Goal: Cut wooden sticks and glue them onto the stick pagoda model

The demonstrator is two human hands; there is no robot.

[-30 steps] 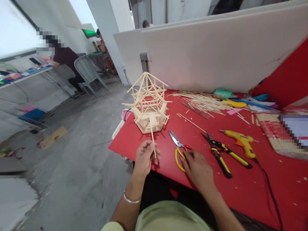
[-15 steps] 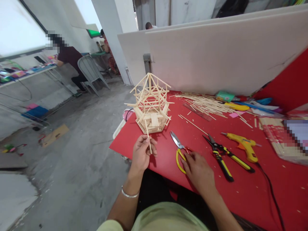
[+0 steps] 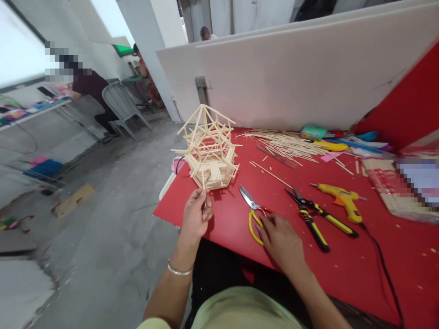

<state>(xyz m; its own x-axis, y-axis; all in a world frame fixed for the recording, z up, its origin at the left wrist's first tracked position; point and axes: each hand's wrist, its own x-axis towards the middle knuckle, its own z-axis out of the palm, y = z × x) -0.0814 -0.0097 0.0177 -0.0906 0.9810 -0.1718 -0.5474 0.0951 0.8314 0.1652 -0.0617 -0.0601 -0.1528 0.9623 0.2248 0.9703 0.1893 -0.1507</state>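
My left hand [image 3: 196,212] is closed, pinching a thin wooden stick [image 3: 203,179] that points up in front of the model. Just beyond it, on the red tabletop, stands a small pagoda-like model [image 3: 210,153] built of pale wooden sticks, with a pointed open-frame roof. My right hand [image 3: 281,237] lies with bent fingers over the handle of a pair of yellow-handled scissors [image 3: 253,212]; its fingers partly hide the far handle loop. The scissors lie flat, with their blades slightly apart and pointing toward the model.
Black-and-yellow cutters [image 3: 310,217] and a yellow hot glue gun [image 3: 341,200] with a black cord lie right of my right hand. Behind are a pile of loose sticks [image 3: 288,145], a ruler [image 3: 276,156] and a bagged bundle [image 3: 386,192]. A white board [image 3: 274,82] borders the table's back.
The view has shifted slightly, so the scene sits a little further left. My left hand has tipped the stick, and less of its lower end shows. My right hand stays at the scissors.
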